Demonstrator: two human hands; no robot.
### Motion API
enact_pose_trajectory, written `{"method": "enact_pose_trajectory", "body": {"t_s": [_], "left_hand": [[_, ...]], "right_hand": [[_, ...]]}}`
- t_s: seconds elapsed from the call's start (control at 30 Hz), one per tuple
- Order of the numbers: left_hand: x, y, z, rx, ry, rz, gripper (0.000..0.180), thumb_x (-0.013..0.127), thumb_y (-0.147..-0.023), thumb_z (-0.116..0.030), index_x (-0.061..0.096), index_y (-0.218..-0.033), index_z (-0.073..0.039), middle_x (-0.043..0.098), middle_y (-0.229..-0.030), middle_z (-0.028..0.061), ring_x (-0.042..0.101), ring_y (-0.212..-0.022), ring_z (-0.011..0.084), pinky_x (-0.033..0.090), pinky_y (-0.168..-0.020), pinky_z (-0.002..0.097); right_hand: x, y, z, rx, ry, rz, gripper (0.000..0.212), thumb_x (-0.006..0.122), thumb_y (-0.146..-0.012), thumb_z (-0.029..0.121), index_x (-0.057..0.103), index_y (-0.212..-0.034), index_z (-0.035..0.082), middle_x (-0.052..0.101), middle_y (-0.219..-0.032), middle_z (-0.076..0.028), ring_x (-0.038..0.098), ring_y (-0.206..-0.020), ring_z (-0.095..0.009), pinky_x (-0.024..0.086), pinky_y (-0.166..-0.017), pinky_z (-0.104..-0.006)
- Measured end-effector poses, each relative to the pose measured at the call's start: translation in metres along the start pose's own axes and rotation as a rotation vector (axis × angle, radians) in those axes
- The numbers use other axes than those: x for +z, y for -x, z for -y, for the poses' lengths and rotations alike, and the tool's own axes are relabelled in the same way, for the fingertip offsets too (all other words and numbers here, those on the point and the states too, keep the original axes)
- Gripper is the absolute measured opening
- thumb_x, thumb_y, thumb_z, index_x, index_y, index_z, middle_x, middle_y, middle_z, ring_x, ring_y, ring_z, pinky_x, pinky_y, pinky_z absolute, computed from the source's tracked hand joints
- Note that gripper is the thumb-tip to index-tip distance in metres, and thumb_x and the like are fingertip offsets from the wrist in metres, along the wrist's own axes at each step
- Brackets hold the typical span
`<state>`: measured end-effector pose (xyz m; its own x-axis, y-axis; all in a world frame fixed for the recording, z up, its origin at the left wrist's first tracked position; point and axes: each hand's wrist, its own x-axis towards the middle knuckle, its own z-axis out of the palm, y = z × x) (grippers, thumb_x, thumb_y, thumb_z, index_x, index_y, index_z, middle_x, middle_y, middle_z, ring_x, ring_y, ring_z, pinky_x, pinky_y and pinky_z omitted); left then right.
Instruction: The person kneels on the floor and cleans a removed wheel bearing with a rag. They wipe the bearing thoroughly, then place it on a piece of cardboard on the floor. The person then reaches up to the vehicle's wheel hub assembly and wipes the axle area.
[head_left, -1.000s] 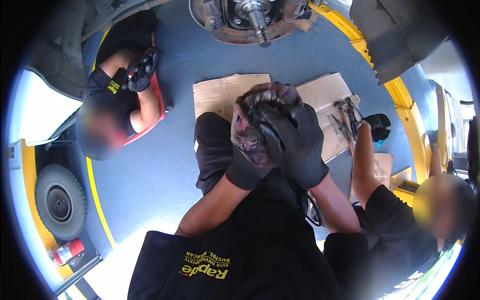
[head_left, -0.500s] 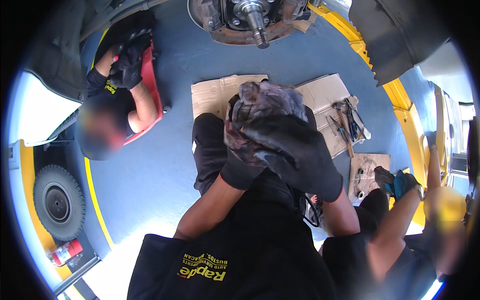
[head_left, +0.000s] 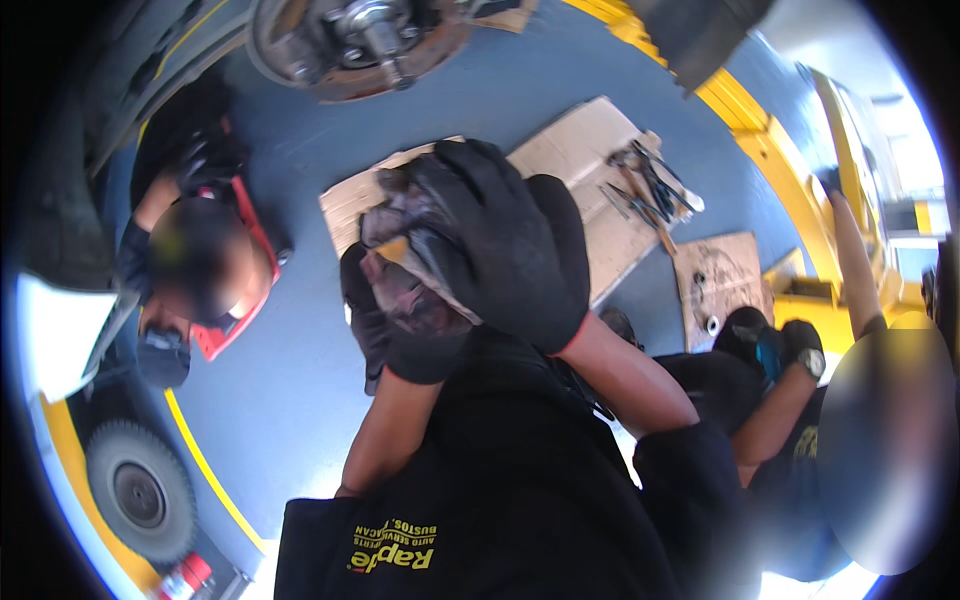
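A dirty, grease-stained rag (head_left: 412, 292), bunched up, is held between my two black-gloved hands in front of my body. From beneath and to its left, my left hand (head_left: 424, 352) cups the cloth; most of its fingers are hidden. My right hand (head_left: 505, 245) lies over the top and right side of the bundle, back of the hand up, fingers close together and bent over it. A small yellowish patch shows among the folds. Whether something is wrapped inside cannot be seen.
Ahead hangs a wheel hub with a spindle (head_left: 380, 45). Cardboard (head_left: 570, 150) on the blue floor bears hand tools (head_left: 650, 190). A person on a red creeper (head_left: 262, 235) is at left; another person's gloved hand (head_left: 800, 342) is at right, near a yellow lift arm (head_left: 765, 150).
My view has swung, so the hub sits further left. My right hand has shifted forward over the rag, fingers now pointing ahead. The person at left has lowered an arm.
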<state>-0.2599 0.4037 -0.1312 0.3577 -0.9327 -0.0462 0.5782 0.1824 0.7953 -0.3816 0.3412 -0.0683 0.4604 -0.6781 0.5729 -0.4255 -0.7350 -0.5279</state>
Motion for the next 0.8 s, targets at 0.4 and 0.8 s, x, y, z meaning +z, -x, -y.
{"method": "enact_pose_trajectory", "body": {"t_s": [0.4,0.8], "left_hand": [[-0.015,0.010,-0.002,0.692,-1.245,0.189,0.071,0.078,-0.085,-0.045,0.064,-0.144,-0.008,0.064,-0.145,0.0161,0.058,-0.137,0.0400,0.046,-0.109,0.0528],[-0.043,-0.007,0.010,0.746,-1.069,0.339,0.070,0.070,-0.105,-0.042,0.045,-0.157,-0.004,0.053,-0.155,0.0136,0.057,-0.142,0.0255,0.044,-0.124,0.0422]], "right_hand": [[-0.019,0.011,-0.046,0.358,-0.578,-0.110,0.056,0.046,-0.117,0.030,0.040,-0.163,-0.001,0.052,-0.156,-0.020,0.057,-0.142,-0.030,0.045,-0.119,-0.0404],[-0.025,0.055,-0.099,0.621,-2.067,-0.104,0.046,0.049,-0.114,0.023,0.054,-0.156,0.004,0.061,-0.156,-0.015,0.058,-0.144,-0.024,0.041,-0.125,-0.0428]]}}
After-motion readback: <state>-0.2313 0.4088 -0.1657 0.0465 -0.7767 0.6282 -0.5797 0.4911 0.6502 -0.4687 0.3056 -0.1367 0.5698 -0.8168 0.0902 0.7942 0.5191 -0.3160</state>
